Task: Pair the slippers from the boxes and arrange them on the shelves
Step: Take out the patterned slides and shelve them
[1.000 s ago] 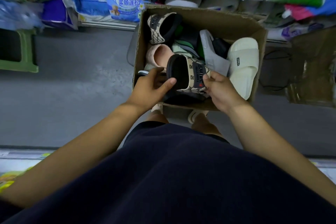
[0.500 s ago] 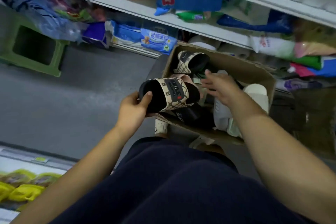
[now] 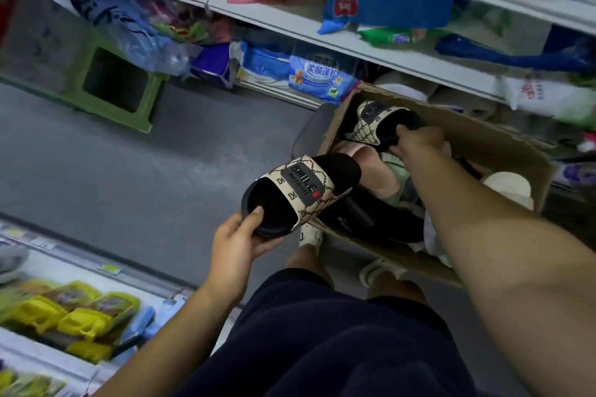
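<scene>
My left hand (image 3: pixel 240 240) grips the heel of a black slipper with a beige patterned strap (image 3: pixel 300 190), held just left of the cardboard box (image 3: pixel 503 142). Inside the box, at its far left corner, lies the matching slipper (image 3: pixel 375 121). My right hand (image 3: pixel 416 140) reaches into the box and its fingers curl round that slipper's black sole edge. Under my right arm the box holds a pink slipper (image 3: pixel 364 159), a green one (image 3: pixel 395 177), a black one (image 3: pixel 371 214) and a white one (image 3: pixel 508 185).
The box stands on the grey floor (image 3: pixel 129 177) against white shelves (image 3: pixel 354 42) stocked with packets. A green plastic stool (image 3: pixel 119 90) sits at the left. A display with yellow packs (image 3: pixel 74 309) runs along the near left. My feet in light slippers (image 3: pixel 311 234) stand by the box.
My left hand has lifted the patterned slipper out and to the left of the box. My right hand let go of it, reached further in and took hold of the matching slipper.
</scene>
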`<state>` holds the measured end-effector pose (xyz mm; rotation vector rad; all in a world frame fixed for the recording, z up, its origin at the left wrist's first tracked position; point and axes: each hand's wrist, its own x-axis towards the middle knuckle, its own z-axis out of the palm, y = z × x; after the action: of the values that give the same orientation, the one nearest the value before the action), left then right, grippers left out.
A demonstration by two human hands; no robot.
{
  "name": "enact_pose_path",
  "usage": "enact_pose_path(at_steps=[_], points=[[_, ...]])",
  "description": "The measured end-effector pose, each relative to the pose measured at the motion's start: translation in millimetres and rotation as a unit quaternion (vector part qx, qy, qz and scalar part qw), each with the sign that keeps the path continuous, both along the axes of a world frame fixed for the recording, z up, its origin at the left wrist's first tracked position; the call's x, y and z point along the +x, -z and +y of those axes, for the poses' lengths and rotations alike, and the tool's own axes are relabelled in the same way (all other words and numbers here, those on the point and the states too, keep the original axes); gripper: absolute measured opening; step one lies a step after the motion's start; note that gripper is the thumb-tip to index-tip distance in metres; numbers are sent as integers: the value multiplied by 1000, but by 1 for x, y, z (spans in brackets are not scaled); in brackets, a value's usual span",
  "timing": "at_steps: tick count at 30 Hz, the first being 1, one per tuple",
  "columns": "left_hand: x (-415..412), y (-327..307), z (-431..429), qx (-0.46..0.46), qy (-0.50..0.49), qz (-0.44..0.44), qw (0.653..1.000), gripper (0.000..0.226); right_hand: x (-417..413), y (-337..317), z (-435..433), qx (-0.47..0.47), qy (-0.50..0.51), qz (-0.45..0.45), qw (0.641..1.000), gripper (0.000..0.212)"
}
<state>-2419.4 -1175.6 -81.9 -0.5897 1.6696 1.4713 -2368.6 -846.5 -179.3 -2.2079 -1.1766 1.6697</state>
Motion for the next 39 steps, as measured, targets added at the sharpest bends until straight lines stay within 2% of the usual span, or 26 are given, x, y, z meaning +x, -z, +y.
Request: enact_pose_path(at_steps=[4, 6, 8, 13, 16, 17, 21, 24, 29, 33, 37, 39], points=[[16, -4, 10, 35, -59, -40, 997, 30, 30, -10, -5, 18, 21, 10, 1000, 42], [24, -7, 15, 29, -46, -31, 998, 32, 53, -22, -12, 36, 46, 49, 997, 36], [34, -12, 23, 0, -16, 4, 1000, 30, 79, -37, -19, 40, 85, 99, 991, 42], [68, -26, 48, 0, -3, 51, 999, 23, 165, -86, -25, -74, 179, 189, 963, 48], [114, -36, 64, 41, -16, 52, 998, 28, 223, -126, -35, -160, 157, 266, 937, 25], [133, -40, 71, 55, -30, 49, 997, 31, 245, -138, -38, -182, 149, 293, 927, 25], [211, -60, 103, 121, -79, 40, 989, 33, 345, -176, -43, -220, 135, 397, 881, 51], [265, -81, 127, 174, -80, 38, 981, 30, 405, -208, -44, -185, 124, 465, 857, 61], [326, -129, 150, 260, -85, 57, 960, 30, 458, -263, -44, -70, 64, 535, 840, 58], [341, -176, 168, 333, -57, 108, 935, 30, 468, -307, -26, 15, 50, 580, 813, 64], [334, -232, 197, 398, -18, 188, 898, 46, 459, -358, 1, 82, 19, 617, 783, 69], [328, -264, 214, 428, -15, 224, 875, 46, 452, -387, 12, 112, 3, 636, 763, 69]])
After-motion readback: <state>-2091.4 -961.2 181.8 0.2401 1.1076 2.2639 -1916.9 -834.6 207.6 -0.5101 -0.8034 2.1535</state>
